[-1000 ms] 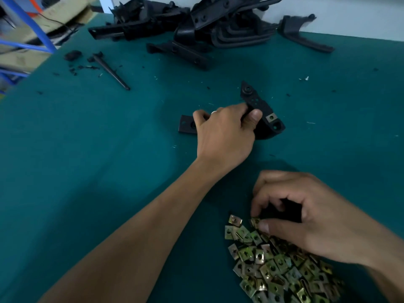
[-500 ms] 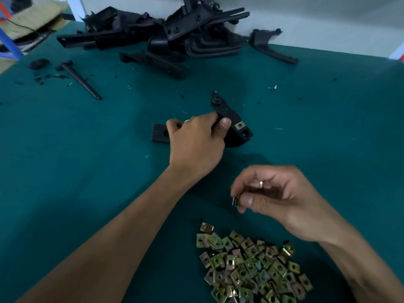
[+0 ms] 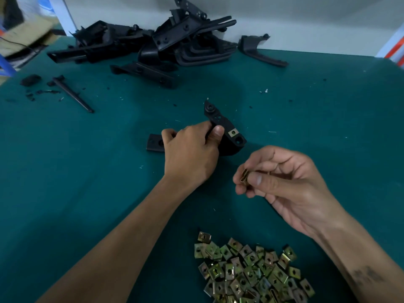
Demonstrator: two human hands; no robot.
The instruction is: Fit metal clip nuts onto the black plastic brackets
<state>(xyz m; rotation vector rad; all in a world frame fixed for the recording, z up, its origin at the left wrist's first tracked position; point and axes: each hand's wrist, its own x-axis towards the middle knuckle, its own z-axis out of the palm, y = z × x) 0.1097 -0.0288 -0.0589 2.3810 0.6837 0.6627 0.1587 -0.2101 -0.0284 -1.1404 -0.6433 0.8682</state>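
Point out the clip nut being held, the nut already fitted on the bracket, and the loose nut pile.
held clip nut (image 3: 244,175), head view, on its open folded edge.
fitted clip nut (image 3: 233,132), head view, on its flat face.
nut pile (image 3: 251,272), head view, near the heap's middle.

Open green mat (image 3: 76,171) across frame left; blocked upper centre by bracket pile (image 3: 166,44), lower right by clip nuts (image 3: 249,270)

Teal table mat (image 3: 65,171), black rod (image 3: 73,94) — scattered debris (image 3: 39,92)
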